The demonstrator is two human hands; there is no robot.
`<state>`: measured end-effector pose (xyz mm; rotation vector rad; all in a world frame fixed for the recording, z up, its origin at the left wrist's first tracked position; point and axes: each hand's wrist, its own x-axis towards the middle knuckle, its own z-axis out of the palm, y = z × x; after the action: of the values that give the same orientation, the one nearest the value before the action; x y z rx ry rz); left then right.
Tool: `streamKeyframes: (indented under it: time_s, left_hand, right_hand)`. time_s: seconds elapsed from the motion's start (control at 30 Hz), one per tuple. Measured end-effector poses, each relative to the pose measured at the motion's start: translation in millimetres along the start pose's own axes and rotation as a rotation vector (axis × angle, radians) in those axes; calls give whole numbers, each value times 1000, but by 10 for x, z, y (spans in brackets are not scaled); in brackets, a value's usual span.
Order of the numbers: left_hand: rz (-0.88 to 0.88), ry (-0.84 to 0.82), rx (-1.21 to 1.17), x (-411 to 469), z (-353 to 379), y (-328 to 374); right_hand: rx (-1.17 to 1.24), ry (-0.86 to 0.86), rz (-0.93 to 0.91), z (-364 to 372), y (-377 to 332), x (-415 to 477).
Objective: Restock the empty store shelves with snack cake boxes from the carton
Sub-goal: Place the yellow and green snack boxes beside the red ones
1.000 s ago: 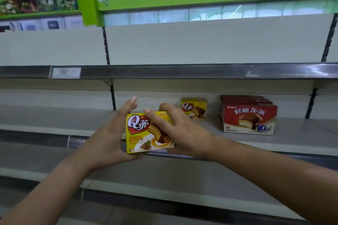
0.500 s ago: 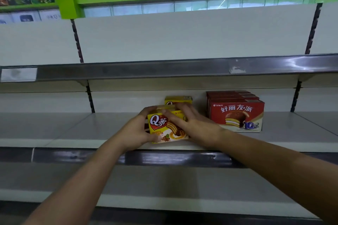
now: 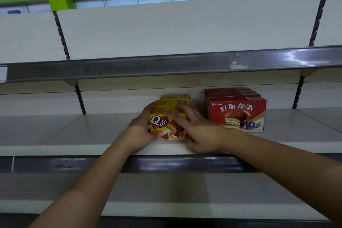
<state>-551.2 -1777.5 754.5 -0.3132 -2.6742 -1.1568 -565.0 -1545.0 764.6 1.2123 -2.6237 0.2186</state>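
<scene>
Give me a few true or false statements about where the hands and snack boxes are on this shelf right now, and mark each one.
1. The front yellow box stands on the same shelf as the red boxes. True.
2. The red boxes stand left of it. False: they stand to its right.
3. The left hand grips its left side. True.
4. It is the only yellow box there. False: more yellow boxes stand behind it.
5. The right hand rests on it. True.

Yellow snack box (image 3: 162,126), red boxes (image 3: 238,114)
</scene>
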Motion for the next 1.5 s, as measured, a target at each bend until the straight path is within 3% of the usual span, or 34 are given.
streamKeyframes:
  time_s: [0.47,0.6,0.87,1.27,1.5]
  left_hand:
    - [-77,-19,-101,43,22,-22]
    - [-51,37,-82,-118,-138,-62]
    - [-13,231,-33,-823,-723,-138]
    - [-159,391,212,-2437,-1179,-738]
    - [-378,413,270,-3359,-1084,-1190]
  right_hand:
    - [-74,93,95,3,-82,24]
    - [-78,210,70,-20,-250,85]
    - [-96,330,-239,155,-977,311]
    - [102,193,-578,1002,-2261,656]
    - [217,25,-687,1748,-2869,667]
